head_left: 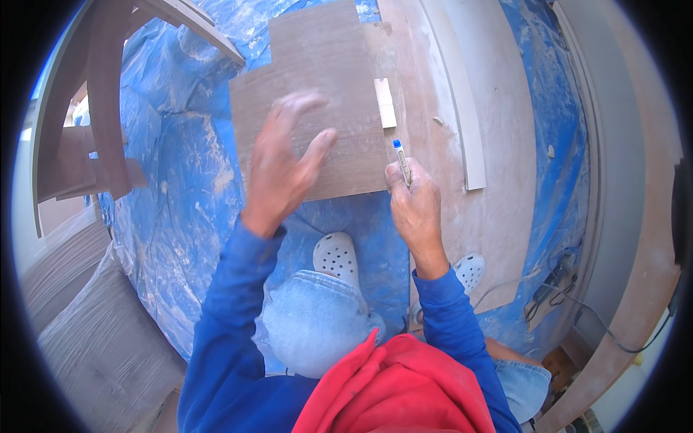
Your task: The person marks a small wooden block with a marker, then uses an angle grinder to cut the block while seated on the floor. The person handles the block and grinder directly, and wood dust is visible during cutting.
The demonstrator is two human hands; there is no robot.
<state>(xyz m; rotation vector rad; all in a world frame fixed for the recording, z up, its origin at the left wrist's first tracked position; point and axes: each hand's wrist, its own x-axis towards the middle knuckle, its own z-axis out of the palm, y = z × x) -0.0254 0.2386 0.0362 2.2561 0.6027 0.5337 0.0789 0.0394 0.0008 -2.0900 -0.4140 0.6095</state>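
Note:
My right hand is closed around a white marker with a blue end, which points away from me. It is just beside the right edge of a brown wood panel with a notched far corner. Over that panel's left part, my left hand has its fingers apart and nothing in it; the fingertips are blurred. Whether it touches the panel I cannot tell. A small white strip lies at the panel's right edge, just beyond the marker.
A larger pale board extends right of the panel, bearing a long white strip. Dusty blue plastic sheeting covers the floor. Wooden pieces stand at far left, above a plastic-wrapped stack. A cord runs at right.

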